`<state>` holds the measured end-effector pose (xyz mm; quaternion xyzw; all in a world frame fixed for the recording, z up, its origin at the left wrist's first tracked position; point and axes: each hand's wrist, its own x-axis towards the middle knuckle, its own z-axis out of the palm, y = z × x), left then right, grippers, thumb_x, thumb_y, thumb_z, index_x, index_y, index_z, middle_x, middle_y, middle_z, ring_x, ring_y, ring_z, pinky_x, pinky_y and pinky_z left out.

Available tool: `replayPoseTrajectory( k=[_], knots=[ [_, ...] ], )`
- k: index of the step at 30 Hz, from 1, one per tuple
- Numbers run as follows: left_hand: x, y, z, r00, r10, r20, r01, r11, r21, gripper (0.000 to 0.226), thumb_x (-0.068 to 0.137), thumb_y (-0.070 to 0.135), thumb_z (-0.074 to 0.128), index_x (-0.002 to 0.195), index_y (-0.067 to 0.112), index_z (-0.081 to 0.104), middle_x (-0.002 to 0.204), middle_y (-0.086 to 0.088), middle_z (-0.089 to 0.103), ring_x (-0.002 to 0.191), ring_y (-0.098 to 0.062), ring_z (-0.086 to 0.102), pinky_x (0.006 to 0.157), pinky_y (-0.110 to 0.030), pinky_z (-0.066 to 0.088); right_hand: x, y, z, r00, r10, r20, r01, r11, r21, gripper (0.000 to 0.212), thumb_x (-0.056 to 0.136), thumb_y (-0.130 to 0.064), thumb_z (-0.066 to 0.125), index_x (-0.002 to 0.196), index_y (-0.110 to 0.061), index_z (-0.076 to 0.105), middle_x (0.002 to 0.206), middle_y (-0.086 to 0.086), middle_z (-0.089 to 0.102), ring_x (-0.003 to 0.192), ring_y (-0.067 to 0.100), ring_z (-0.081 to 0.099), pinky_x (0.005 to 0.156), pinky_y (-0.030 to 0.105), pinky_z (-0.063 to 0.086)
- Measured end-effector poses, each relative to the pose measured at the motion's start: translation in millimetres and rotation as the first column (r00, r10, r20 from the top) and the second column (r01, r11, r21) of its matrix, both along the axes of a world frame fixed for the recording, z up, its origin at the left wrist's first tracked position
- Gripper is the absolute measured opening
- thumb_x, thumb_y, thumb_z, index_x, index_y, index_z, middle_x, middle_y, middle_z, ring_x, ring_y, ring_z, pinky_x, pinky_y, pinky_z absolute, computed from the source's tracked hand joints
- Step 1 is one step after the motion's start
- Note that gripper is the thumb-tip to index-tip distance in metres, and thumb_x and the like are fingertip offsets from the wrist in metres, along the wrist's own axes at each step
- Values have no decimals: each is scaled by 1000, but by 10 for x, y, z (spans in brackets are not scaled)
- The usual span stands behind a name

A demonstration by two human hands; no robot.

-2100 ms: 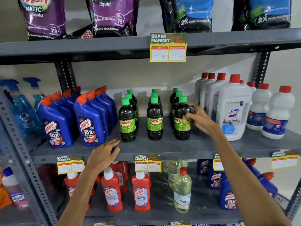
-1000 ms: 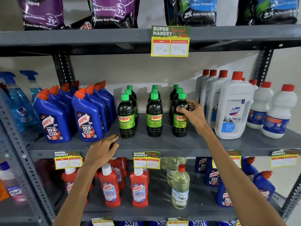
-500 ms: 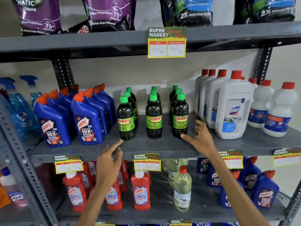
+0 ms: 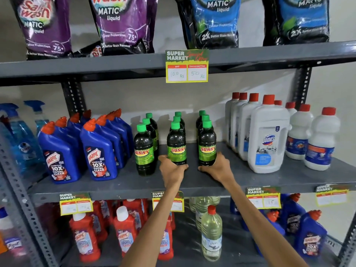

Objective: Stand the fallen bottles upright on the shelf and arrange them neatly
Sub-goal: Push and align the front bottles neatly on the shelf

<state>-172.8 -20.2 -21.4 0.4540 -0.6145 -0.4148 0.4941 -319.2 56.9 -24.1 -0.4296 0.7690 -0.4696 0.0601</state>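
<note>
On the grey metal shelf (image 4: 250, 182), left hand (image 4: 173, 169) grip clamped on middle Sunny bottle (image 4: 176, 143), right hand (image 4: 217, 167) on right Sunny bottle (image 4: 207, 145).

Nine dark green-capped SUNNY bottles (image 4: 176, 145) upright, three neat rows, mid grey shelf (image 4: 192, 182)

— What can't you make out on the middle shelf (image 4: 269, 182)?

— The base of the middle Sunny bottle (image 4: 176, 145) is covered by the left hand (image 4: 172, 171), and the right hand (image 4: 216, 167) hides the foot of the right Sunny bottle (image 4: 207, 143). Whether the fingers close round them I cannot tell.

— And elsewhere?

— The detergent pouches (image 4: 123, 26) are cut off by the top edge. The lower price tags (image 4: 263, 197) are too blurred to read, and the far bottles in each row show only their caps.
</note>
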Motion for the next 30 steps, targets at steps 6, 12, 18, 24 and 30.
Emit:
replayPoseTrajectory(
  k=[6, 12, 18, 24, 30],
  knots=[
    [75, 35, -62, 1000, -7, -27, 6, 998, -64, 66, 53, 9, 92, 98, 11, 44, 91, -4, 59, 82, -19, 59, 75, -28, 48, 3, 75, -38, 999, -31, 32, 32, 999, -21, 68, 60, -29, 86, 118, -6, 58, 112, 12, 69, 109, 31, 62, 79, 24, 42],
    [90, 45, -99, 1000, -30, -10, 29, 994, -107, 64, 56, 12, 92, 100, 8, 44, 90, -2, 59, 81, -18, 59, 73, -28, 47, 35, 100, -39, 999, -44, 23, 45, 998, -35, 73, 61, -33, 89, 121, -8, 56, 116, 11, 69, 111, 32, 62, 83, 28, 44],
    [117, 64, -93, 999, -34, 34, 39, 987, -154, 62, 60, 16, 90, 100, 9, 43, 92, -2, 60, 81, -16, 58, 73, -26, 46, 93, 88, -43, 997, -69, 26, 70, 996, -49, 76, 62, -36, 89, 122, -8, 53, 118, 12, 68, 111, 31, 63, 82, 30, 47],
    [129, 98, -91, 999, -30, 33, 35, 988, -154, 62, 60, 15, 90, 101, 7, 44, 93, -2, 59, 83, -16, 58, 72, -24, 46, 90, 97, -49, 997, -76, 11, 77, 996, -39, 76, 64, -34, 89, 124, -7, 52, 119, 14, 66, 114, 34, 60, 89, 36, 48],
    [135, 115, -75, 998, -31, 56, 39, 987, -156, 61, 63, 15, 89, 102, 8, 43, 93, -1, 57, 82, -14, 56, 71, -22, 44, 88, 83, -56, 997, -76, 15, 76, 996, -36, 76, 64, -35, 88, 124, -7, 51, 119, 15, 66, 115, 34, 59, 91, 39, 49]
  ],
)
